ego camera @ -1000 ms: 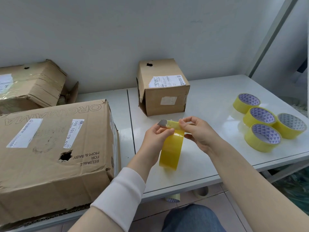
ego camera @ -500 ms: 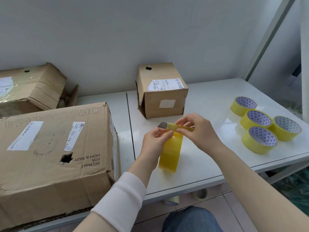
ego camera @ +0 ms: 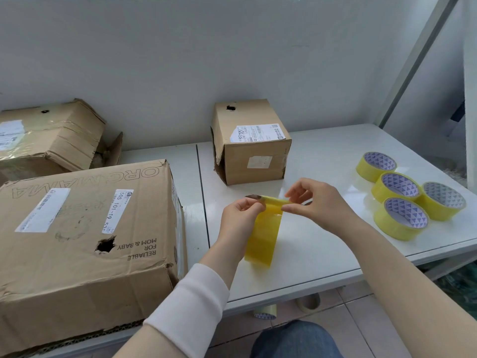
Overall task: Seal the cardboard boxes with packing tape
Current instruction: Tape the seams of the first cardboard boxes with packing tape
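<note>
A yellow packing tape roll (ego camera: 262, 236) stands on edge above the white table (ego camera: 322, 161), seen edge-on. My left hand (ego camera: 238, 218) grips its upper left side. My right hand (ego camera: 318, 205) pinches the loose tape end (ego camera: 273, 201) lying across the roll's top; a dark tip sticks out to the left of it. A large cardboard box (ego camera: 85, 241) lies left of my hands. A small cardboard box (ego camera: 251, 146) with a torn left side stands behind them. A crumpled third box (ego camera: 46, 140) sits at the back left.
Several yellow tape rolls (ego camera: 402, 200) lie flat at the table's right side. A grey wall runs behind the boxes. A slanted metal post (ego camera: 413, 60) rises at the right. More rolls (ego camera: 265, 312) lie on the floor under the table's front edge.
Both hands keep their hold on the roll. The view has tilted up a little, so the table and boxes sit lower in the frame. My right fingers have shifted slightly along the tape end.
</note>
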The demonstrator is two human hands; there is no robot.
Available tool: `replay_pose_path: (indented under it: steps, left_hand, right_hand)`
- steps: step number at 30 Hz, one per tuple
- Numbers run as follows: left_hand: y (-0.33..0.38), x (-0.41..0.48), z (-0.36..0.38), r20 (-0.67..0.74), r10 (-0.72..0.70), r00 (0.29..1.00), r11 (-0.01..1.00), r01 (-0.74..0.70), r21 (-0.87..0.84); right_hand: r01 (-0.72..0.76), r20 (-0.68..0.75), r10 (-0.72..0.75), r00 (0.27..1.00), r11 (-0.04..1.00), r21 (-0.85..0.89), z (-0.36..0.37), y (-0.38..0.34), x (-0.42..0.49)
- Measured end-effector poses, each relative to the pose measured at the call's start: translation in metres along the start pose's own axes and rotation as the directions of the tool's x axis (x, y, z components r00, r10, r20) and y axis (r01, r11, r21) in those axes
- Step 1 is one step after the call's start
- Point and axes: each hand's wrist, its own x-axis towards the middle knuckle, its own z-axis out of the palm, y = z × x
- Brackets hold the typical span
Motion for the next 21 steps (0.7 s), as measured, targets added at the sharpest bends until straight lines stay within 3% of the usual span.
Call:
replay_pose_path:
  steps: [5,10,14,21]
  left_hand:
    - [-0.003,0.001,0.001,-0.024,0.062,0.998,0.997,-0.060,0.054]
    - [-0.004,0.004,0.000,-0.076,0.067,0.995,0.994,-0.060,0.095]
    - [-0.004,0.006,0.000,-0.098,0.099,0.990,0.983,-0.082,0.167]
    - [-0.001,0.002,0.001,-0.065,0.133,0.989,0.974,-0.118,0.194]
  right_hand:
    - [0.025,-0.111,-0.025,0.994,1.000,0.004,0.009,0.010,-0.009]
    - [0.246,-0.360,-0.329,0.873,0.935,-0.257,0.031,0.011,-0.022]
    - [0.229,-0.423,-0.410,0.808,0.880,-0.415,0.042,0.010,-0.027]
    - [0.139,-0.485,-0.418,0.768,0.848,-0.511,0.049,0.004,-0.025]
